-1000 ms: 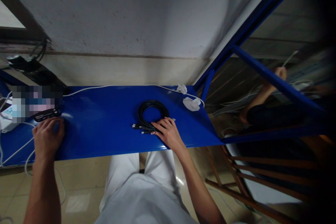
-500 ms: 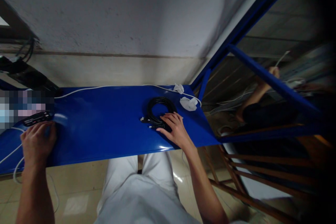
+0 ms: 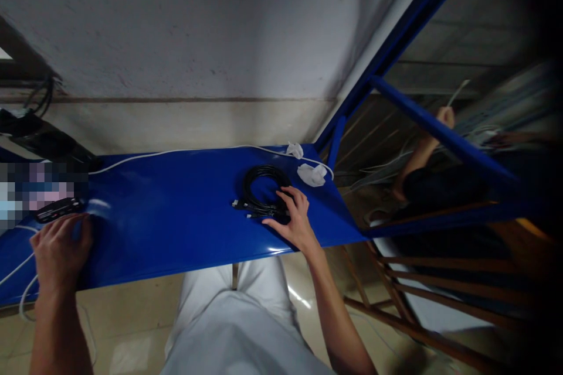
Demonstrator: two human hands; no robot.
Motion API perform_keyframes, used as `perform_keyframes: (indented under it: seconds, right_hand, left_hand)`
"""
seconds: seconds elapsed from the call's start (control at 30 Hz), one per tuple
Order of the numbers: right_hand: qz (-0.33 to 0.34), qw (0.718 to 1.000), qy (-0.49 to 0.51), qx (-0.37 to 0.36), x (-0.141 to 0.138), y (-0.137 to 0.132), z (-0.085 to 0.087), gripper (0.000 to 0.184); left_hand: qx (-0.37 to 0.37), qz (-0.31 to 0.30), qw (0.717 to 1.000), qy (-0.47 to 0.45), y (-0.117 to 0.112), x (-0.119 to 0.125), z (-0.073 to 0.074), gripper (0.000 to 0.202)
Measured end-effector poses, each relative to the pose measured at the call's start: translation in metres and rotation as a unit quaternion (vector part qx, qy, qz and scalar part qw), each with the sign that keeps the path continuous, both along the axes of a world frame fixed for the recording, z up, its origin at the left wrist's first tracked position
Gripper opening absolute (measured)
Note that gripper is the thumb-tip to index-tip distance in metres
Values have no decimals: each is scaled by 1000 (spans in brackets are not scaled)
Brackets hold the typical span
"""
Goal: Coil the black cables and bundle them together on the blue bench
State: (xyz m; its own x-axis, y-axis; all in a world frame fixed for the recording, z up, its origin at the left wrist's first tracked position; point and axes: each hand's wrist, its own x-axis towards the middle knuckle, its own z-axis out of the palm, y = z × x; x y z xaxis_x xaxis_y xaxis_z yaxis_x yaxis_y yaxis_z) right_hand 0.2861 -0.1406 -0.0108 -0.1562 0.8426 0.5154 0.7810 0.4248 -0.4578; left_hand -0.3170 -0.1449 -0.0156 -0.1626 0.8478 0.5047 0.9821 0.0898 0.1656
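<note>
On the blue table lies a coiled black cable, its plug ends pointing left. My right hand is over the coil's near right side, thumb and fingers spread around that part. The fingers look in contact with the cable but not closed on it. Far to the left, my left hand rests on the table, fingers curved forward and thumb apart, with nothing seen in it. Just beyond its fingertips is a black device, beside a blurred-out patch.
Two crumpled white pieces and a white cord lie along the back. A black object stands at the back left. Blue frame bars rise at right; beyond them another person's hand holds a thin white piece. A wooden chair stands there.
My right hand's fingers have bent more and drawn in at the coil's near right side, with the thumb still spread. My left hand stays by the black device. The view has shifted slightly.
</note>
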Motion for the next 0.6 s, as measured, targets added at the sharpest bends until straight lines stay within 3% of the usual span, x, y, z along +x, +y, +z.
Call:
perform_keyframes:
  seconds: [0.27, 0.47, 0.6]
  right_hand:
    - [8, 1000, -3, -4, 1, -1, 2, 85]
    - [31, 999, -42, -8, -2, -1, 2, 42]
    - [67, 997, -44, -24, -5, 3, 2, 27]
  left_hand:
    - [8, 3, 1000, -9, -1, -2, -3, 39]
    - [8, 3, 1000, 0, 0, -4, -5, 41]
    - [9, 0, 1000, 5, 1, -3, -3, 44]
